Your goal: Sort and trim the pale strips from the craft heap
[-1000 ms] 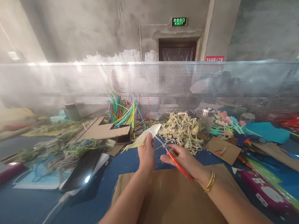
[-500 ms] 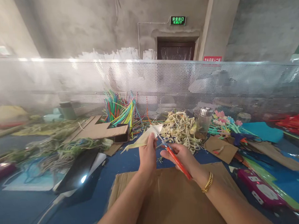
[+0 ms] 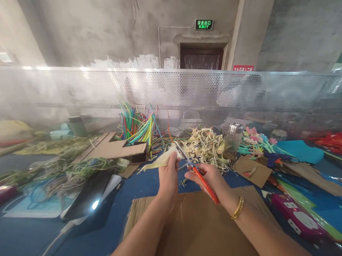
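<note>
My left hand (image 3: 169, 174) pinches a pale cream piece of thin sheet material (image 3: 159, 160), which looks like a dried husk or leaf, its pointed tail sticking out to the left. In my right hand (image 3: 212, 179) are scissors (image 3: 201, 181) with orange-red handles. Their metal blades point up and to the left, along the right edge of the pale piece. Just behind the blades lies a heap of curled cream strips (image 3: 208, 147). Beneath my wrists is a flat sheet of brown cardboard (image 3: 204, 225) on the blue table (image 3: 108, 238).
Colourful pipe-cleaner-like stems (image 3: 138, 124) stand at the back, beside cut cardboard (image 3: 109, 146). A glass bottle (image 3: 234, 140) and small pastel flowers (image 3: 256, 137) sit right of the heap. Nearer are a magenta device (image 3: 297, 215) and, at left, tangled greenish strands (image 3: 76, 175). A perforated metal screen (image 3: 100, 97) runs behind.
The right-hand corner of the pale piece, which stuck out past the blades, is gone from there. The scissors have shifted slightly; both hands stay nearly in place.
</note>
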Available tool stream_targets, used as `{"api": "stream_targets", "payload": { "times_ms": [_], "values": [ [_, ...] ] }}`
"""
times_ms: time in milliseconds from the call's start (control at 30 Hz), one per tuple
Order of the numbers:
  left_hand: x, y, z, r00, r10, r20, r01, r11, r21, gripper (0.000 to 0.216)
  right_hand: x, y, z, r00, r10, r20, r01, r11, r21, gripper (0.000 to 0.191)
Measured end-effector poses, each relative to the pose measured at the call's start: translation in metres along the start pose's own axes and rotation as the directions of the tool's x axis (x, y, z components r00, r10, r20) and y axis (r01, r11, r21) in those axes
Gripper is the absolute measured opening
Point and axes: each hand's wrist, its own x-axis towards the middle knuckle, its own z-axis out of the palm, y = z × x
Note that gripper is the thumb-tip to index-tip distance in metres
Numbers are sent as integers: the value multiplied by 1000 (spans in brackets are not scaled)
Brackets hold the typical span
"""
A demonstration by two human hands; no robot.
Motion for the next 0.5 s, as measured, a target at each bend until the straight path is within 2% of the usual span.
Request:
{"api": "stream_targets", "payload": {
  "times_ms": [100, 167, 233, 267, 333, 433, 500],
  "values": [
    [-1, 0, -2, 986, -110, 122, 97, 989, 109, 31, 3, -5, -6, 994, -39, -100, 45, 998, 53, 39],
    [-3, 2, -3, 936, -241, 256, 182, 955, 233, 30, 5, -9, -12, 978, -110, -175, 123, 990, 68, 46],
    [-5, 3, -4, 864, -335, 375, 216, 921, 325, 34, 6, -12, -19, 964, -181, -194, 198, 977, 73, 58],
    [-6, 3, -5, 836, -358, 415, 216, 911, 350, 35, 7, -12, -21, 962, -202, -182, 219, 973, 74, 62],
    [-5, 4, -6, 810, -376, 449, 203, 899, 387, 34, 8, -10, -24, 962, -226, -152, 237, 970, 57, 64],
    [-3, 3, -7, 799, -374, 470, 145, 880, 453, 26, 10, -6, -25, 954, -272, -128, 272, 962, -18, 57],
    [-2, 4, -8, 757, -378, 534, 102, 874, 475, 21, 9, -4, -23, 951, -292, -106, 290, 956, -34, 53]
  ]
}}
